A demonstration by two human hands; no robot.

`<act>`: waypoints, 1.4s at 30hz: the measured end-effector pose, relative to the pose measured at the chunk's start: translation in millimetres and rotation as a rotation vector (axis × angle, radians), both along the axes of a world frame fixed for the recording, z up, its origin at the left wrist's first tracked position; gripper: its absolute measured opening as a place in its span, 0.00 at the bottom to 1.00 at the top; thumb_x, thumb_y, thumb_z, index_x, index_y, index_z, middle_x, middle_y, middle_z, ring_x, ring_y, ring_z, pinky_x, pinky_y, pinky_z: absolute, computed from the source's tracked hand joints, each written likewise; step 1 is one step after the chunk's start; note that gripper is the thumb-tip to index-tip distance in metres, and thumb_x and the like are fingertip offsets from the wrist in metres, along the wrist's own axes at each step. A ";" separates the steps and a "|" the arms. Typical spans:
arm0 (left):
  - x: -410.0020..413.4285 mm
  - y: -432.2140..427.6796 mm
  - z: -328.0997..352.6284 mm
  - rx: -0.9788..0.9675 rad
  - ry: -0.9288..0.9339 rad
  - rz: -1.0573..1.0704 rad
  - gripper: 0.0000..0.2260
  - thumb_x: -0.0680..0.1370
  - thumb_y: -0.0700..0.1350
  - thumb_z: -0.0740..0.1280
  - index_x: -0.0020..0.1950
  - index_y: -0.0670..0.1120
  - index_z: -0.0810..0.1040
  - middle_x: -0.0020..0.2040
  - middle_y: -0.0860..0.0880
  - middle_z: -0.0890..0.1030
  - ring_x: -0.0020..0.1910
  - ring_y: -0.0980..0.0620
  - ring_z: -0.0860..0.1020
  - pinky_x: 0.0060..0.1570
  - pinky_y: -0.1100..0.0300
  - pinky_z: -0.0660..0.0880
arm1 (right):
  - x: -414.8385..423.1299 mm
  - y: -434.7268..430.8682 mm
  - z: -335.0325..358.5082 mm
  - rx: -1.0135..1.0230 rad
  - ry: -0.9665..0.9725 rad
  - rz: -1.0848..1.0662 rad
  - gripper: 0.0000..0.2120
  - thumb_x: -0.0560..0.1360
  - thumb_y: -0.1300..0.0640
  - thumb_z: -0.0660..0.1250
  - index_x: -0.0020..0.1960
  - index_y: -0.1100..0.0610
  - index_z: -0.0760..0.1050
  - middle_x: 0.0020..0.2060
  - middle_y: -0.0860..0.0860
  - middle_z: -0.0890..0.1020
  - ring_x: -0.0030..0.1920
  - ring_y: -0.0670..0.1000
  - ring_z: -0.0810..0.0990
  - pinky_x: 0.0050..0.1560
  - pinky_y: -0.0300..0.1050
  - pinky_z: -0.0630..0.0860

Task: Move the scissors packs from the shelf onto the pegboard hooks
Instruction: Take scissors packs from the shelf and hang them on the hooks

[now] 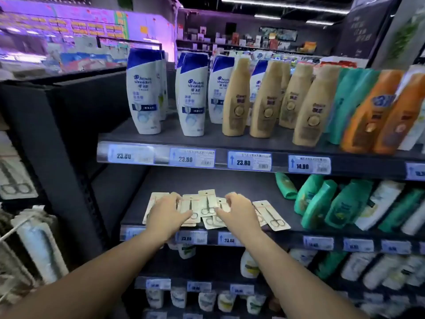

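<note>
Both hands [202, 211] outstretched, palms down over scissors packs [208, 207].

Both hands [165, 211] on scissors packs [208, 203], mid shelf [276, 194].

Open shelf [264, 194] space behind the scissors packs [208, 209]; green bottles [317, 203] crowd the right.

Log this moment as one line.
stage: gathering | left hand, right hand: on flat beige card scissors packs | dark shelf | none hung
</note>
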State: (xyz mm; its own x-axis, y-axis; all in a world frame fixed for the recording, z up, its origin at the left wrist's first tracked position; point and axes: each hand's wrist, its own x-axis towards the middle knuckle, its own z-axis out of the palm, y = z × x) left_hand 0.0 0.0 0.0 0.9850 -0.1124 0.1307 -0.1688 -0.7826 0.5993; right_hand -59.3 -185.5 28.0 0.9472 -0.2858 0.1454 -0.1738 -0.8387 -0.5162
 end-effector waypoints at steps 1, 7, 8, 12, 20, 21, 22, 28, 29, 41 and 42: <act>5.5 -4.1 -1.7 -0.002 0.002 0.021 0.22 0.68 0.59 0.75 0.58 0.50 0.79 0.55 0.51 0.83 0.56 0.48 0.79 0.54 0.52 0.78 | 10.6 -1.5 -3.7 -0.002 0.007 0.002 0.23 0.75 0.47 0.70 0.64 0.58 0.76 0.57 0.55 0.82 0.59 0.56 0.79 0.57 0.48 0.75; 20.9 -25.1 -10.2 0.064 0.075 0.118 0.30 0.63 0.63 0.77 0.57 0.47 0.75 0.54 0.50 0.82 0.54 0.45 0.81 0.48 0.52 0.77 | 53.3 2.7 -22.2 -0.024 0.096 -0.013 0.26 0.72 0.44 0.73 0.60 0.62 0.75 0.56 0.58 0.81 0.57 0.59 0.80 0.53 0.48 0.76; 21.0 -27.2 -10.8 0.079 0.086 0.121 0.31 0.63 0.62 0.77 0.57 0.47 0.74 0.55 0.49 0.81 0.54 0.45 0.80 0.48 0.52 0.77 | 56.3 3.2 -24.4 -0.030 0.113 -0.017 0.27 0.71 0.43 0.74 0.59 0.62 0.75 0.55 0.58 0.81 0.57 0.59 0.80 0.54 0.49 0.76; 26.5 -32.3 -17.0 0.067 0.090 0.128 0.30 0.65 0.60 0.78 0.59 0.46 0.73 0.57 0.48 0.81 0.56 0.45 0.79 0.47 0.52 0.74 | 65.8 3.7 -32.8 -0.024 0.142 -0.042 0.28 0.68 0.44 0.77 0.57 0.63 0.74 0.54 0.59 0.81 0.56 0.60 0.80 0.56 0.52 0.78; 26.3 -33.3 -17.3 -0.104 0.078 0.134 0.30 0.63 0.52 0.82 0.59 0.45 0.75 0.55 0.47 0.83 0.55 0.44 0.80 0.49 0.51 0.76 | 68.4 9.2 -31.0 0.147 0.153 -0.110 0.27 0.65 0.50 0.81 0.55 0.62 0.74 0.53 0.59 0.81 0.53 0.61 0.82 0.50 0.51 0.79; 25.8 -33.7 -16.8 -0.119 0.073 0.132 0.30 0.63 0.50 0.82 0.59 0.46 0.74 0.55 0.47 0.83 0.54 0.44 0.80 0.48 0.52 0.76 | 67.8 9.2 -31.1 0.165 0.158 -0.120 0.28 0.65 0.50 0.82 0.56 0.62 0.74 0.53 0.58 0.81 0.53 0.61 0.82 0.50 0.51 0.79; 25.6 -33.9 -16.2 -0.136 0.069 0.130 0.29 0.62 0.49 0.82 0.58 0.46 0.73 0.54 0.47 0.83 0.53 0.44 0.80 0.48 0.51 0.76 | 67.4 9.3 -31.1 0.184 0.162 -0.129 0.29 0.64 0.51 0.82 0.57 0.62 0.74 0.53 0.58 0.82 0.54 0.60 0.82 0.51 0.51 0.79; 23.7 -31.9 -11.9 -0.315 0.140 0.124 0.32 0.63 0.38 0.82 0.62 0.45 0.72 0.48 0.51 0.80 0.50 0.47 0.81 0.46 0.58 0.73 | 61.0 3.9 -32.7 0.347 0.118 -0.153 0.24 0.65 0.56 0.81 0.56 0.58 0.75 0.47 0.52 0.83 0.46 0.54 0.81 0.43 0.46 0.75; 23.3 -30.8 -11.5 -0.339 0.144 0.128 0.29 0.64 0.37 0.81 0.62 0.44 0.74 0.48 0.49 0.82 0.48 0.48 0.81 0.44 0.60 0.73 | 59.0 2.6 -34.0 0.379 0.104 -0.150 0.21 0.65 0.56 0.81 0.54 0.57 0.76 0.45 0.50 0.84 0.44 0.53 0.82 0.42 0.47 0.77; -8.1 0.7 1.9 -0.590 0.190 0.126 0.06 0.75 0.40 0.74 0.49 0.49 0.81 0.39 0.51 0.88 0.39 0.51 0.87 0.47 0.48 0.83 | -0.3 -26.8 -11.9 0.638 0.002 0.011 0.08 0.79 0.58 0.67 0.46 0.58 0.84 0.41 0.55 0.88 0.43 0.54 0.86 0.40 0.42 0.84; -18.0 6.0 3.3 -0.631 0.207 0.122 0.07 0.76 0.39 0.73 0.50 0.48 0.81 0.39 0.50 0.89 0.39 0.51 0.87 0.45 0.49 0.83 | -9.9 -26.1 -8.3 0.674 0.001 0.035 0.08 0.79 0.58 0.67 0.46 0.58 0.85 0.42 0.54 0.88 0.44 0.54 0.86 0.40 0.41 0.84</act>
State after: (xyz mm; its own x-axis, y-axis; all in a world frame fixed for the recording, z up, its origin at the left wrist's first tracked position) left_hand -18.0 6.0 3.3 0.9976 0.0377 -0.0577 0.0660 -0.2783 0.9582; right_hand -69.2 -211.6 19.7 0.9576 -0.2828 -0.0548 -0.1532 -0.3389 -0.9283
